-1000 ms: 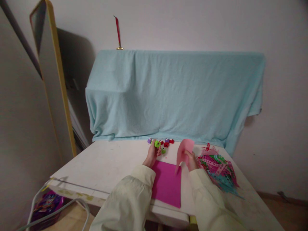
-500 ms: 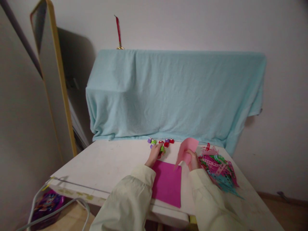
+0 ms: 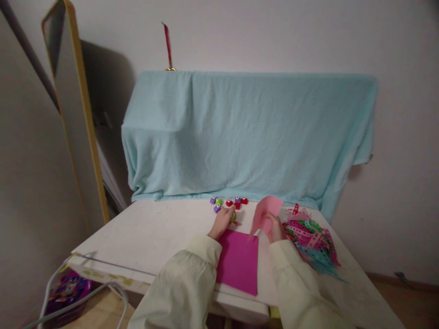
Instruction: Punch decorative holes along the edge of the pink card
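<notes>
Green punch [image 3: 233, 216], left hand [image 3: 222, 223] at it, turned palm-down since earlier

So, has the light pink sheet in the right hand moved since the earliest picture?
Yes, slightly: the upper edge of the light pink sheet now reaches farther right, nearer the colourful strips, which lie unmoved.

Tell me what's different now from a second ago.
The left hand has lowered and moved slightly right; whether it has let go of the green piece beside it is unclear. A purple piece it hid now shows. The pink sheet, held in the right hand, has shifted slightly right. The magenta sheet and pile of strips stayed put.
</notes>
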A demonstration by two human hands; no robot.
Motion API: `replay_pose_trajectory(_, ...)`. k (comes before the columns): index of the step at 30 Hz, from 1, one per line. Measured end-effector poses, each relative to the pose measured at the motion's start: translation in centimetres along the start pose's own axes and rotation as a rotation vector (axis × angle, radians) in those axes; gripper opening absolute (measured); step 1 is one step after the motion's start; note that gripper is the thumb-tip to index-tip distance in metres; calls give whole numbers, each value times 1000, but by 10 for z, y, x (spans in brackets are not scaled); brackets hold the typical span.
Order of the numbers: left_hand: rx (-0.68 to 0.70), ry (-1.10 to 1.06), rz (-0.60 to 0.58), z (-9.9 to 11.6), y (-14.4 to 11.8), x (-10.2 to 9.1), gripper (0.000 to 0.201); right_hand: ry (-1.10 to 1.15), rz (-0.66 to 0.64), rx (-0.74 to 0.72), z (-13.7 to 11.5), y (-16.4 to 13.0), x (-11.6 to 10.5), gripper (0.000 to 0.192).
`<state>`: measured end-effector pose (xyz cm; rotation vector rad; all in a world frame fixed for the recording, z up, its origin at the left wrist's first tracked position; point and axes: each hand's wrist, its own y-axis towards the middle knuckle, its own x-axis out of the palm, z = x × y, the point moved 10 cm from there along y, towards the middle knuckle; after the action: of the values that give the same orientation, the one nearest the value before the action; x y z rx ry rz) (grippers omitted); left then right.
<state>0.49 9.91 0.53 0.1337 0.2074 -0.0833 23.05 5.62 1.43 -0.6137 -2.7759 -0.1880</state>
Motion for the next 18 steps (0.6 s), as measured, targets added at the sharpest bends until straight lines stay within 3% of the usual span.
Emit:
replay_pose_trajectory(5,-61,-27,-43,-4,-4,7,54,-6,25,63,7,2,-3,20)
replay_pose_trajectory(11,34,116,120,3,1,-13,53,84,31,144,25,10,-7,23)
replay_pose_trajectory(18,28,161,142,-3,5,-18,54,1,20,123,11,0,-2,18)
